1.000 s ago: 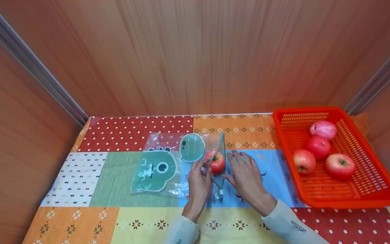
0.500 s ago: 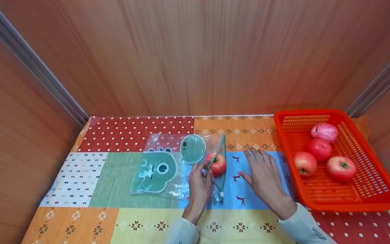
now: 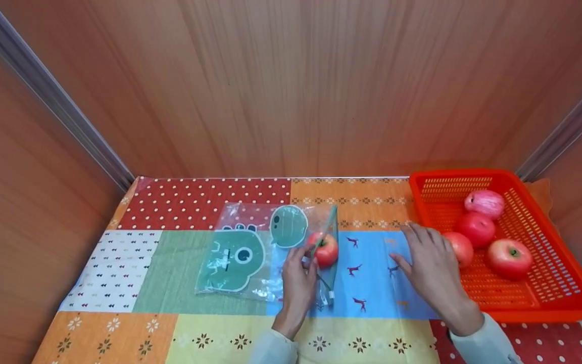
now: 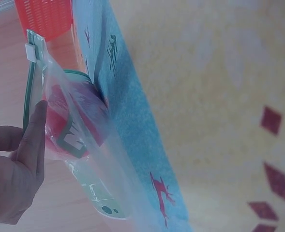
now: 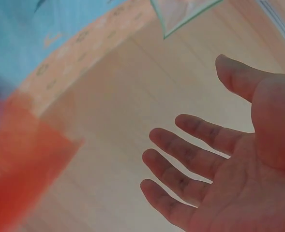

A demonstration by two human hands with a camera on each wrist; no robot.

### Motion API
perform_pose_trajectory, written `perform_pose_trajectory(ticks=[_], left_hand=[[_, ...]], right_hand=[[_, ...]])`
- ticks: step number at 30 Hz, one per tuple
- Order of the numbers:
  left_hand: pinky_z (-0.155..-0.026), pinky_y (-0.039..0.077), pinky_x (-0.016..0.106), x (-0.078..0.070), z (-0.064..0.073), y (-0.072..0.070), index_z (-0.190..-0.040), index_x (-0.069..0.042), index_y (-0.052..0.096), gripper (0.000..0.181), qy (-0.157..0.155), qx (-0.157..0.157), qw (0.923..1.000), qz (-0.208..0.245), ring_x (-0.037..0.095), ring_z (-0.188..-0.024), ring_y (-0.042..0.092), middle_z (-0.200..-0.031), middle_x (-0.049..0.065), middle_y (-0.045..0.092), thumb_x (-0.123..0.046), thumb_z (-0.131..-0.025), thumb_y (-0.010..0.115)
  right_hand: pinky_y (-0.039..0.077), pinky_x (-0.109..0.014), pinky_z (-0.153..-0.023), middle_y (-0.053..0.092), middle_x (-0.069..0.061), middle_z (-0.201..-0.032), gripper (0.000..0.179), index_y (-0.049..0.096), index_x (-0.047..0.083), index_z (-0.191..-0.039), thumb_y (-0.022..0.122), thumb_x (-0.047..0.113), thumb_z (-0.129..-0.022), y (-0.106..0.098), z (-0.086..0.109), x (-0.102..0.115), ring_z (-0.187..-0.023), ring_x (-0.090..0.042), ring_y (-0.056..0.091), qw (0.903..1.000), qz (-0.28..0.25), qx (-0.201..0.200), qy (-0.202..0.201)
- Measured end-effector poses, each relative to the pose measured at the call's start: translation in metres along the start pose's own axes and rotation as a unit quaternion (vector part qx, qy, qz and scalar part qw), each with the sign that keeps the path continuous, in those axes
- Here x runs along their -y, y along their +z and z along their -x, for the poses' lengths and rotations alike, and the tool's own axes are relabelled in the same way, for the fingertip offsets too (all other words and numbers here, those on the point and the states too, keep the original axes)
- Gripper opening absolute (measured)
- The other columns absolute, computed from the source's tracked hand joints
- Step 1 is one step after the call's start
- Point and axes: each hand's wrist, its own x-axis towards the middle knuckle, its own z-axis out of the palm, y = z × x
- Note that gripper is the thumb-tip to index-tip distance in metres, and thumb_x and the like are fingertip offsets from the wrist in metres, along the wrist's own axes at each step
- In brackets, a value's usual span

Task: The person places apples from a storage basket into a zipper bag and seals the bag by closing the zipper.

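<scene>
One apple [image 3: 329,254] in the bag [image 3: 253,263], four fruits [image 3: 477,229] in the basket [image 3: 523,316]

Left hand [image 3: 298,283] pinches the bag's edge, apple at one o'clock. Right hand [image 3: 437,270] is spread, basket at three o'clock (that hand hides part of the rim).

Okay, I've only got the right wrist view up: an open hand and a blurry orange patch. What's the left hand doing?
Observer: The left hand is holding the clear bag by its green-edged mouth.
Operator: Anything in that bag?
Observer: Yes, one red apple lies just inside the mouth.
Operator: And that blurry orange patch, what's in it?
Observer: That's the basket; the head view shows four apples in it.
</scene>
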Motion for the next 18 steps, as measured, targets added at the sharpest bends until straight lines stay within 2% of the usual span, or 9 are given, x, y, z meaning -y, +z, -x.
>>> perform_pose_trajectory(ticks=[10,18], left_hand=[[-0.074,0.056,0.021,0.000,0.001,0.000,-0.131,-0.006,0.070,0.039,-0.009,-0.002,0.9999,-0.007,0.012,-0.091,0.062,-0.120,0.006,0.066,0.007,-0.095,0.072],[-0.074,0.055,0.022,0.002,0.001,0.001,-0.127,-0.005,0.071,0.035,-0.007,0.004,1.0000,-0.005,0.014,-0.091,0.062,-0.116,0.007,0.066,0.007,-0.094,0.072]], right_hand=[[0.037,-0.071,-0.108,0.053,-0.032,-0.147,0.059,0.057,-0.006,-0.145,0.078,0.019,-0.095,-0.022,0.006,-0.023,-0.129,-0.052,0.047,0.9989,-0.011,0.027,0.037],[0.042,-0.073,-0.099,0.056,-0.035,-0.140,0.058,0.058,-0.009,-0.141,0.081,0.009,-0.090,-0.037,0.009,-0.050,-0.123,-0.054,0.049,0.9989,0.001,0.018,0.042]])
